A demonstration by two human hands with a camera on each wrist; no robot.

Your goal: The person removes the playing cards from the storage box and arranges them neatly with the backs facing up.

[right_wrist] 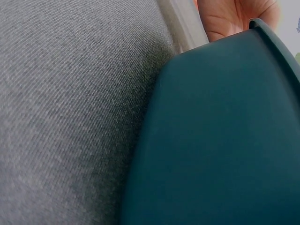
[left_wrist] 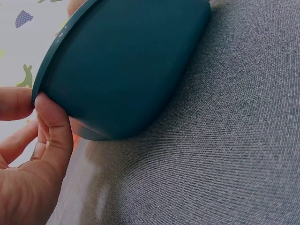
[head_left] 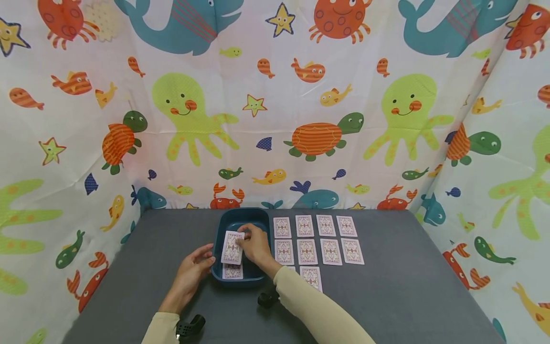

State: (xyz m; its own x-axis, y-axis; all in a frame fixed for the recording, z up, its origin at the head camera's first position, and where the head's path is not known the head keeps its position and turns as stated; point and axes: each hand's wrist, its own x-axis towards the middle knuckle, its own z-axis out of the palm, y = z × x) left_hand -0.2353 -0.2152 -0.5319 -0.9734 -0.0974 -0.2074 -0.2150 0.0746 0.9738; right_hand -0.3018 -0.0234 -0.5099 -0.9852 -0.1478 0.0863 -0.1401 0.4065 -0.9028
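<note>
A dark teal plastic bin (head_left: 254, 273) stands on the grey table. My left hand (head_left: 192, 271) pinches its left rim; in the left wrist view the thumb (left_wrist: 54, 119) lies against the outer wall and a finger meets the edge. Over the bin, my right hand (head_left: 256, 244) holds a patterned playing card (head_left: 231, 248) by its right edge, between thumb and fingers. Below it, inside the bin, lies another card (head_left: 232, 272), back up and partly covered. The right wrist view shows the bin's outer wall (right_wrist: 220, 126) but not the right hand.
Right of the bin, several cards lie back up in rows, among them a near one (head_left: 311, 277) beside my right sleeve (head_left: 318, 306), which partly hides another. A curtain (head_left: 275, 167) with sea animals hangs behind the table (head_left: 395, 286) and at both sides.
</note>
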